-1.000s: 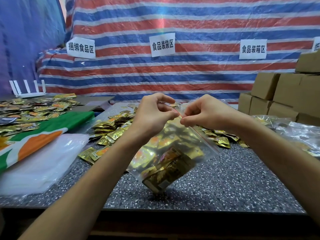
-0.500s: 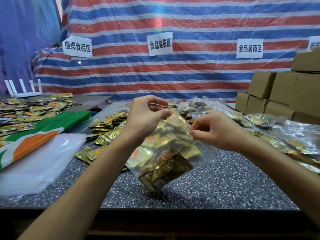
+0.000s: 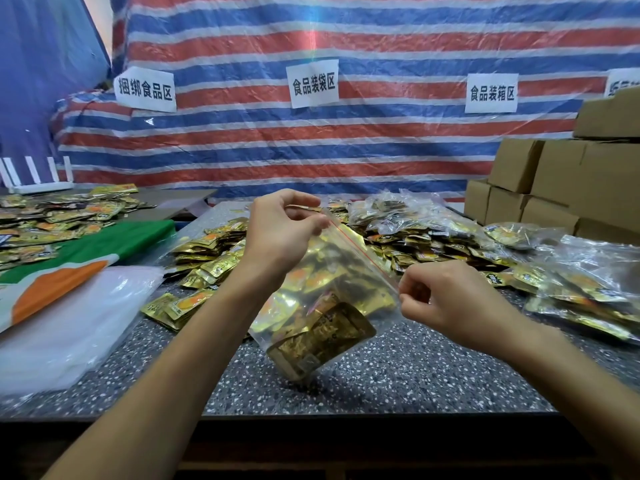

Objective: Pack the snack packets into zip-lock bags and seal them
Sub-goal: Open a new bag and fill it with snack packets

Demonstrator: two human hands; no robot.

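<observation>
A clear zip-lock bag (image 3: 322,306) full of gold snack packets hangs tilted above the speckled table (image 3: 398,368). Its red-lined zip strip runs diagonally from upper left to lower right. My left hand (image 3: 277,233) pinches the upper left end of the strip. My right hand (image 3: 446,296) pinches the lower right end. Loose gold snack packets (image 3: 204,258) lie in a pile behind my left arm.
Filled clear bags (image 3: 408,220) are heaped at the back right and along the right edge. Cardboard boxes (image 3: 554,188) are stacked at the far right. A pile of flat empty bags (image 3: 69,327) and a green-orange sheet (image 3: 86,258) lie on the left.
My right hand has slid down and to the right along the zip strip, away from my left hand. The left hand stays at the upper end of the bag.
</observation>
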